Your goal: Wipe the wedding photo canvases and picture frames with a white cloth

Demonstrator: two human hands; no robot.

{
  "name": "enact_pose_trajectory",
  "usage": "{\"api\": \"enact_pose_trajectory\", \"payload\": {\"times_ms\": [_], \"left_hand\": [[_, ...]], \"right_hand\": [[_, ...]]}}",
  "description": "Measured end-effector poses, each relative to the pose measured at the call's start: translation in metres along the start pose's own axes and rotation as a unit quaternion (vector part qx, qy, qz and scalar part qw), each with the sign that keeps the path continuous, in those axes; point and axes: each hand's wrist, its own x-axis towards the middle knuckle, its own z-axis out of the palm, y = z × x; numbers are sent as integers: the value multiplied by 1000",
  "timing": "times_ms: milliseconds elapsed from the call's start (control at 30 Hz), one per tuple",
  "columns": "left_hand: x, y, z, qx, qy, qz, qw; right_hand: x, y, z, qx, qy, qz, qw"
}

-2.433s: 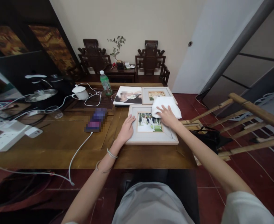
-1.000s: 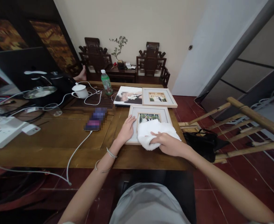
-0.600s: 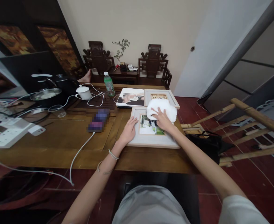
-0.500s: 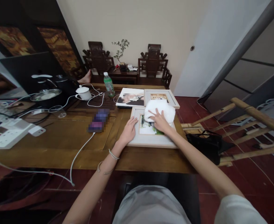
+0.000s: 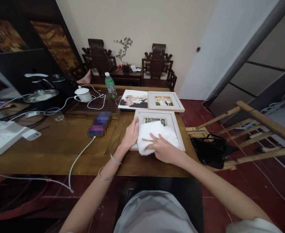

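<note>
A light wooden picture frame (image 5: 179, 136) with a wide pale mat lies flat at the table's front right. Its photo (image 5: 154, 120) is partly covered by a folded white cloth (image 5: 146, 132). My right hand (image 5: 162, 147) presses on this cloth near the frame's lower part, fingers spread over it. My left hand (image 5: 131, 133) holds the frame's left edge, its fingers stretched along the side. Just behind lie a second picture frame (image 5: 178, 103) with a couple's photo and a photo album (image 5: 135, 99) with a white and black cover.
Left of the frames, a charging phone (image 5: 99, 124) lies on the wooden table (image 5: 67, 142). Farther left are a green bottle (image 5: 110, 86), a lidded white cup (image 5: 83, 94), a clear plastic cup (image 5: 55, 114), a pot (image 5: 41, 98) and a power strip (image 5: 4, 137). A bamboo chair (image 5: 261, 121) stands right.
My right hand has drawn the cloth toward me and a little left, from the frame's upper right to its lower part. My left hand stays at the frame's left edge.
</note>
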Motion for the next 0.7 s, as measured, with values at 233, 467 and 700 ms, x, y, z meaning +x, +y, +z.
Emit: {"api": "enact_pose_trajectory", "payload": {"times_ms": [233, 467, 700], "left_hand": [[-2, 0, -2, -1, -19, 10, 1000], [3, -5, -3, -12, -17, 13, 1000], [9, -18, -5, 0, -65, 40, 997]], "right_hand": [[87, 44, 6, -137, 114, 72, 981], [93, 35, 6, -152, 102, 96, 978], [20, 1, 13, -95, 21, -3, 995]]}}
